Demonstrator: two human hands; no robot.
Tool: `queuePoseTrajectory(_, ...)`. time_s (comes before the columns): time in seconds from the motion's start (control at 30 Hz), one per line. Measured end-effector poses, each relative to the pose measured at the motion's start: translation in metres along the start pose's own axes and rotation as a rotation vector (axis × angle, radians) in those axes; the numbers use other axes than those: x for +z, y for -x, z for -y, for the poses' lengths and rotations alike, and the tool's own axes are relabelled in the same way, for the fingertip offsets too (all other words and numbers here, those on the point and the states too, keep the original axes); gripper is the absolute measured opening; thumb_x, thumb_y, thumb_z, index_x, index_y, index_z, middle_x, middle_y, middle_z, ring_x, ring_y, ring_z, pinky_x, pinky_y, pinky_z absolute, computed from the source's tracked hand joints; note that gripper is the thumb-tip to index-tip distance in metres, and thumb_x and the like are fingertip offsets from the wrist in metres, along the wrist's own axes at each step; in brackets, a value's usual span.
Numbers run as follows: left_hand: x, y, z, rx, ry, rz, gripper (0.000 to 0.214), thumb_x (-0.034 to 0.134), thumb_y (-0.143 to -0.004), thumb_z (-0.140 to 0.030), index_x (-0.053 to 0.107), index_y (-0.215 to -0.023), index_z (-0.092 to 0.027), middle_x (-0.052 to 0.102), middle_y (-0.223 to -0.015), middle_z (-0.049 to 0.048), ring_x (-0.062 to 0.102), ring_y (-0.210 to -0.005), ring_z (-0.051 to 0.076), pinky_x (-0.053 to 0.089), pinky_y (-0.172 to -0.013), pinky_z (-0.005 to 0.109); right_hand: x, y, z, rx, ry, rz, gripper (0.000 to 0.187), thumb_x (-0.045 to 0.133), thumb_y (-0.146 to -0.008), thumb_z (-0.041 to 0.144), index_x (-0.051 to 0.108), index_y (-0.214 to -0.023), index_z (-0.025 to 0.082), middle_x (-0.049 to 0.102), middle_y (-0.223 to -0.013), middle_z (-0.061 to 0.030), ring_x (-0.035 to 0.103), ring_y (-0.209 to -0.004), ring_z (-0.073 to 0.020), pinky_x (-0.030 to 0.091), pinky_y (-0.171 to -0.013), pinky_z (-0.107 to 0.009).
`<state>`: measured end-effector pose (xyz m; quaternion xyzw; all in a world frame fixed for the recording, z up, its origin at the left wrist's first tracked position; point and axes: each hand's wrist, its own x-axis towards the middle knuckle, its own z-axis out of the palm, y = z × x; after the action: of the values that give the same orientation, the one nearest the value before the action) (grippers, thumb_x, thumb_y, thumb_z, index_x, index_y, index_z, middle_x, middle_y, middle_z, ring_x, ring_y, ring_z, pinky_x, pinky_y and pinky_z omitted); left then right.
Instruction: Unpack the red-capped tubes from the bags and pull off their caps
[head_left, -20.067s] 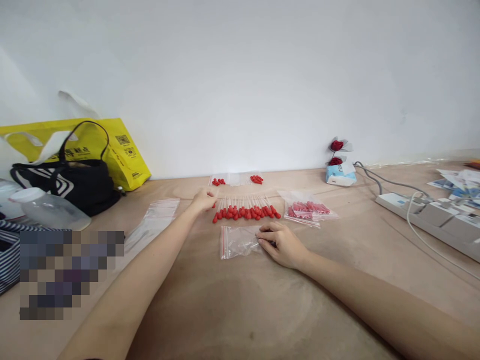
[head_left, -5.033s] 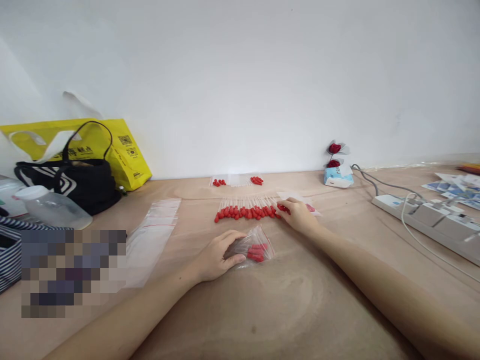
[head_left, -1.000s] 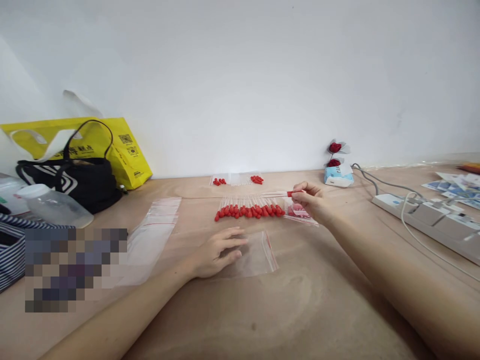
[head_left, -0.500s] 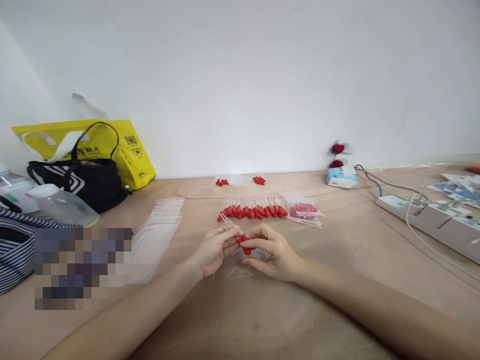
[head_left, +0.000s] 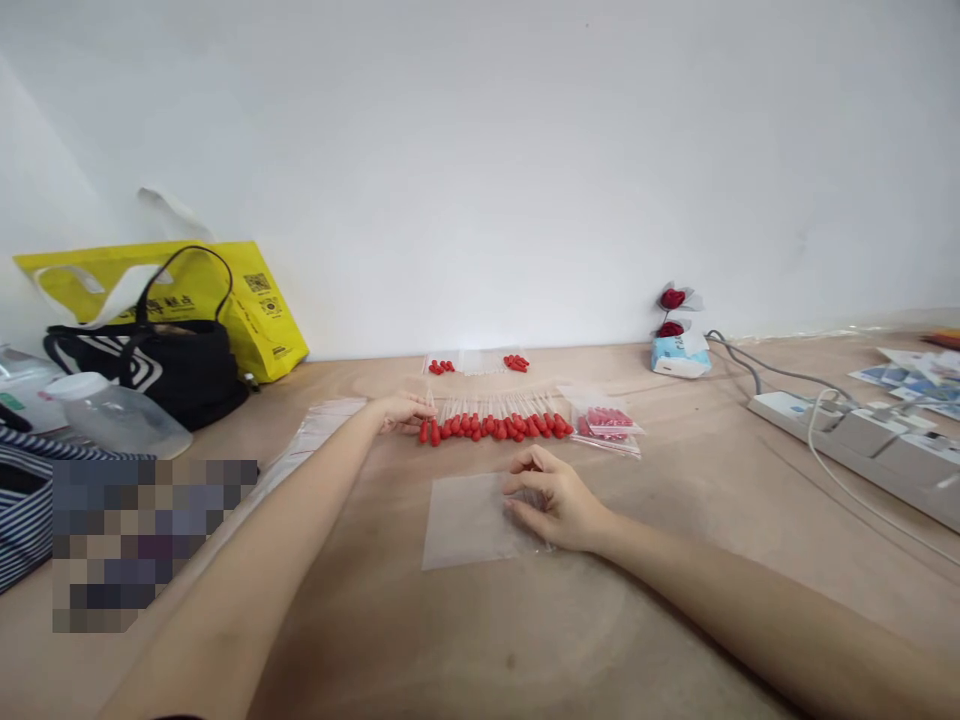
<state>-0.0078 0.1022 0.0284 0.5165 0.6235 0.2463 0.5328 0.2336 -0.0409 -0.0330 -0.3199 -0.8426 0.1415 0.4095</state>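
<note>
1 left hand (head_left: 401, 411) at slim red-bulbed sticks (head_left: 500, 427), grip unclear, 1 right hand (head_left: 556, 505) loosely parted over clear plastic bag (head_left: 463, 522)

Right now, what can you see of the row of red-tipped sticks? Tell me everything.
The row of red-tipped sticks lies side by side across the table, pale, slender stems toward the wall, rounded red ends toward the person. The stems look like plastic. Ends crowd and overlap, preventing a sure count. The left hand is at its left end, its grip unclear; clear bags lie by its right end.
</note>
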Motion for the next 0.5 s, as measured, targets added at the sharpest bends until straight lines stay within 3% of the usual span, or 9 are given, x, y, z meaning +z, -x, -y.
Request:
queuePoseTrajectory(0.2,0.006,-0.013,0.005,0.018,-0.038,-0.082,0.030,0.079,-0.043,-0.019,0.057,-0.062,-0.014,0.061,-0.054,0.0000,0.057,-0.051,0.011,0.043,-0.052,0.021,0.002,0.000,-0.001,-0.002,0.004,0.035,0.013,0.057,-0.071,0.016,0.060,-0.083,0.020,0.049,-0.090,-0.0055,0.051,-0.081,-0.0146,0.045,-0.071,-0.028)
queuePoseTrajectory(0.5,0.012,-0.008,0.016,0.102,-0.164,-0.257,0.041,0.080,-0.038,-0.033,0.051,-0.060,-0.014,0.054,-0.048,-0.0042,0.050,-0.046,0.009,0.042,-0.047,0.021,0.001,-0.001,0.003,-0.022,0.028,0.060,0.010,0.056,-0.072,0.017,0.061,-0.080,0.018,0.049,-0.089,-0.0060,0.051,-0.080,-0.0140,0.043,-0.071,-0.027)
